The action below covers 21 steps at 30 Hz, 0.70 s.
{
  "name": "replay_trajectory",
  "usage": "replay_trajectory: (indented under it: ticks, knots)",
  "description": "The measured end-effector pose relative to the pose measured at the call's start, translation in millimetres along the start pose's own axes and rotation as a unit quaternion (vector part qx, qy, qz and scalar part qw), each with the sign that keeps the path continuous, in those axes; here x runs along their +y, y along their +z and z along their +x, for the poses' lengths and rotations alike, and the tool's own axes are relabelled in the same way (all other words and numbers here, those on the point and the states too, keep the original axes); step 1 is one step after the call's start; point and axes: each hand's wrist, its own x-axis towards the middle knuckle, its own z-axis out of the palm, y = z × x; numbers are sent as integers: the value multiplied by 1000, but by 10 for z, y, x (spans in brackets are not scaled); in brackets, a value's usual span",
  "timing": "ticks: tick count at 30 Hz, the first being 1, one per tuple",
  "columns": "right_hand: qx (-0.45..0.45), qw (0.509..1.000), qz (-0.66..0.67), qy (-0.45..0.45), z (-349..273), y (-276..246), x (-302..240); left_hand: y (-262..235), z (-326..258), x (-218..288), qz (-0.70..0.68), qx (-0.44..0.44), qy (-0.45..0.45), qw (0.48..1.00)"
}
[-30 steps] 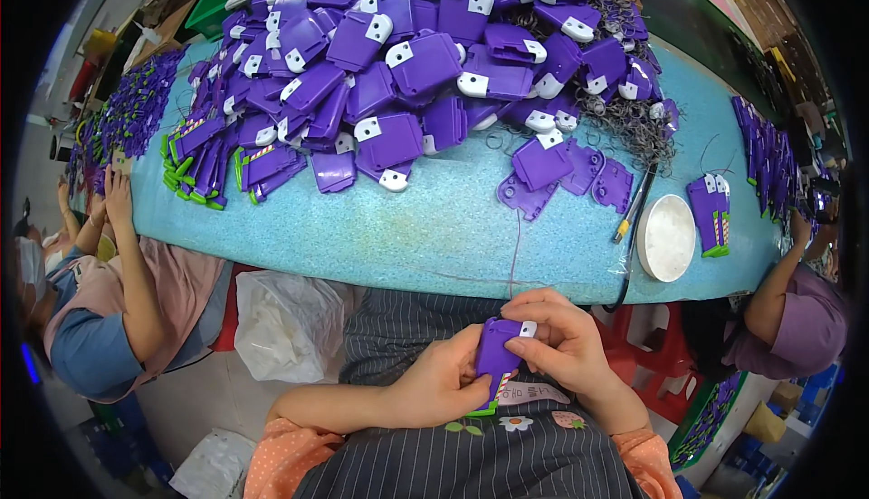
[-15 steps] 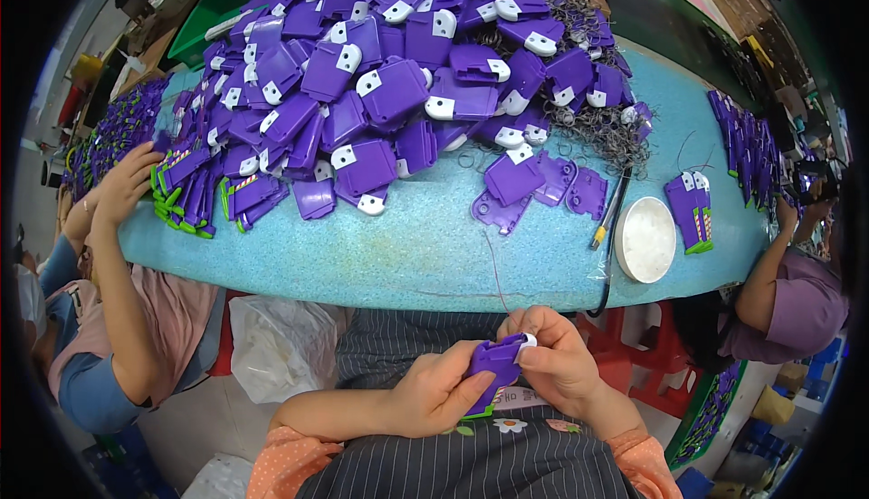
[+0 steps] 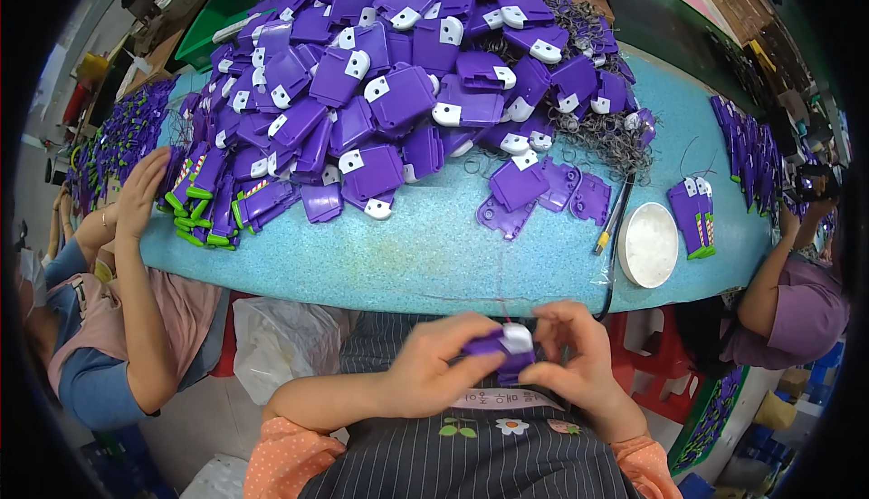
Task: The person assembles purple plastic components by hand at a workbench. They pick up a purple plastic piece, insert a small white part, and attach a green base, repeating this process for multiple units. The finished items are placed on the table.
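Observation:
My left hand (image 3: 439,363) grips a purple plastic casing part (image 3: 512,369) with a white rounded end, held above my lap just off the table's front edge. The part is slightly blurred, and my fingers cover its left side. A thin reddish line, perhaps a wire, runs up from near the white end toward the table. Curved around the part's right side, my right hand (image 3: 579,354) has its thumb and fingers apart. Whether the thumb tip touches the part is hard to see.
Purple casing parts (image 3: 389,96) with white ends lie heaped on the blue table (image 3: 380,268), beside tangled dark wires (image 3: 593,137). At right are a white bowl (image 3: 648,245), a yellow-tipped cable (image 3: 605,241) and two green-ended pieces (image 3: 695,218). Co-workers sit at both sides.
The part in my left hand has turned, bringing its white end up. My right hand has loosened from it and its fingers have spread. The left co-worker's hand has shifted slightly down.

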Motion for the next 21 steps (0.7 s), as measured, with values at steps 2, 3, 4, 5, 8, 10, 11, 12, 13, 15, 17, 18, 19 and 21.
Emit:
replay_trajectory:
  ticks: [2,3,4,5,8,10,11,12,13,15,17,18,19,21]
  knots:
    - [-53,994,-88,25,-5,-22,-54,-64,2,-1,-169,80,-22,982]
    - [-75,991,-104,31,-32,-3,-25,-25,11,-24,-220,103,-26,970]
    - [-96,987,-119,37,-53,10,-8,24,10,-60,-271,125,-30,954]
    - [-96,987,-123,29,-52,0,-36,54,-12,-88,-225,113,-36,967]
    - [-84,989,-118,-12,-72,75,-15,138,-69,-158,-162,91,-48,981]
    - [-75,994,-77,2,-72,97,30,181,-75,-180,-220,99,-49,969]
    - [-67,995,-66,-39,-39,100,100,157,-58,-127,-216,97,-46,970]
    - [-58,994,-55,-80,-17,98,133,136,-45,-80,-233,109,-51,965]
    - [-62,997,-27,-43,-15,94,120,118,-32,-38,-250,121,-57,959]
    - [-69,997,31,29,-7,101,82,181,-70,-172,-61,103,-21,993]
    - [-73,997,-15,23,37,83,29,300,-116,-191,-184,131,-58,972]
    - [-74,996,-38,21,50,79,18,304,-118,-204,-197,130,-53,970]
    - [-67,996,-54,0,42,84,27,308,-113,-217,-160,122,-31,979]
    - [-59,994,-82,-46,38,115,57,290,-102,-243,-80,112,14,990]
